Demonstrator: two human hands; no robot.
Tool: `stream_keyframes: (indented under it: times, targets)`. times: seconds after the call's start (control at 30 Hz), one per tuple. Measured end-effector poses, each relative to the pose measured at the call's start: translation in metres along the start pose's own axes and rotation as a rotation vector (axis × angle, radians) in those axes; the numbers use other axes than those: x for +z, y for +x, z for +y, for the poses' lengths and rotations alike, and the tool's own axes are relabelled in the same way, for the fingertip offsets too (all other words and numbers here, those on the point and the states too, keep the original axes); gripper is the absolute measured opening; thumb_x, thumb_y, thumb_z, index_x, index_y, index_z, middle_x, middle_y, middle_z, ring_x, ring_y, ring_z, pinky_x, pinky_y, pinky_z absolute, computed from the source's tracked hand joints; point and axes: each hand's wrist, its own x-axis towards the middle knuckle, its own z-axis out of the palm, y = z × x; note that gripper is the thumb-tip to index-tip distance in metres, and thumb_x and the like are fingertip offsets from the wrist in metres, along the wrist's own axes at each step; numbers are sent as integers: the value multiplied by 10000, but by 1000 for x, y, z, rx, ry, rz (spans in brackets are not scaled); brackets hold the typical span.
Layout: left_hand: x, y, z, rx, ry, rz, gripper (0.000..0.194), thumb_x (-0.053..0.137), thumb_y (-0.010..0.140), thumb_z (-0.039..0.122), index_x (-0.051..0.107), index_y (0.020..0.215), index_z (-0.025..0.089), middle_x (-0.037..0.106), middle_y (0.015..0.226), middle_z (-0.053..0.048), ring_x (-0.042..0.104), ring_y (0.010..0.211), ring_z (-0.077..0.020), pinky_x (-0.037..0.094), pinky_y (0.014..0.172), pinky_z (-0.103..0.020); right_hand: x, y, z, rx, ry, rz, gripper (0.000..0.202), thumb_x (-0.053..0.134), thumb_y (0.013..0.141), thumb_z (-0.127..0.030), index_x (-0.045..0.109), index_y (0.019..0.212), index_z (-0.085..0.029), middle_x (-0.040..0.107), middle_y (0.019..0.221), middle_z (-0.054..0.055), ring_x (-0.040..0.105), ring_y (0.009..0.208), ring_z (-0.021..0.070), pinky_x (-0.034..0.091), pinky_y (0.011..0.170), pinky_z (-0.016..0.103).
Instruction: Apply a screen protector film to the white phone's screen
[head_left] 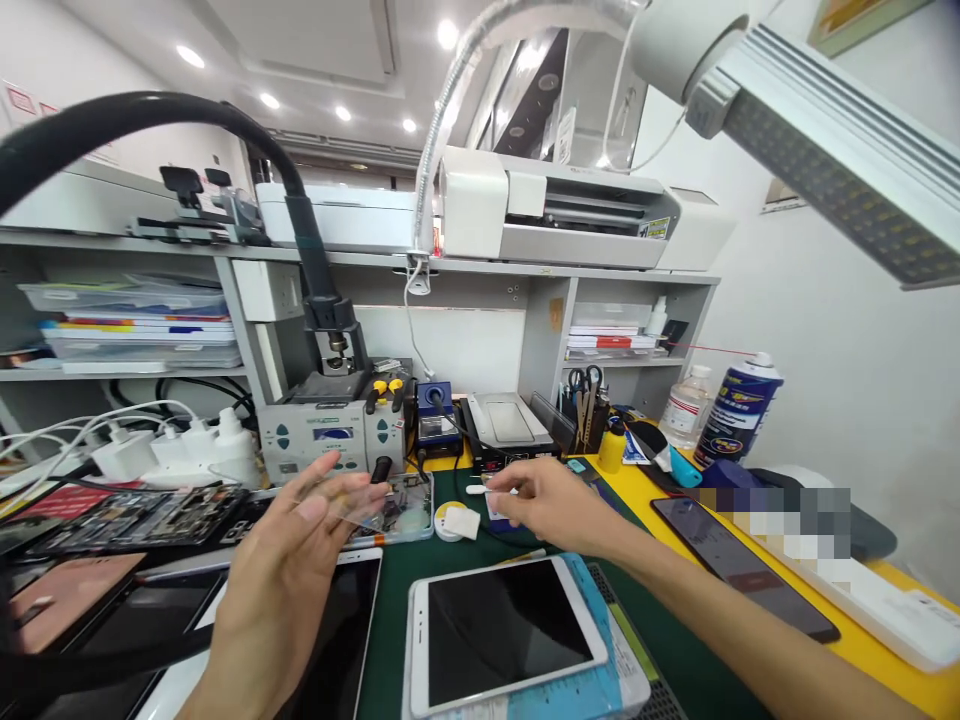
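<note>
My left hand (289, 560) is raised at the left of the mat, fingers curved around the edge of a thin clear sheet (364, 507); whether it is glass or plastic I cannot tell. A cotton swab (477, 490) with a white tip is pinched in my right hand (551, 500), above the far part of the mat. Just below the swab sit a small round tub (444, 528) and a folded white pad (462, 522). Nearer me, a white tablet (510, 630) with a dark screen lies on a blue and white box (626, 675).
Behind my left hand are a clear parts box (409, 505) and a grey rework station (315, 440). Circuit boards (150, 520) and phones cover the left side. A dark phone (742, 570) and a spray can (739, 410) are on the right. A lamp (840, 170) hangs overhead.
</note>
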Motion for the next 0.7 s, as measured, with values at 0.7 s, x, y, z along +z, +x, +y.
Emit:
stream_keyframes:
  times: [0.7]
  targets:
    - [-15,10,3,130,22,-56,769,841,708,437,527,1344,141,698,995,-47,650,823,-182,542,761,-315,14,2,-32,-176,-297,-190,248,597,957,-318,781,897,-163,732,776,34,629,687,182,412,582,268]
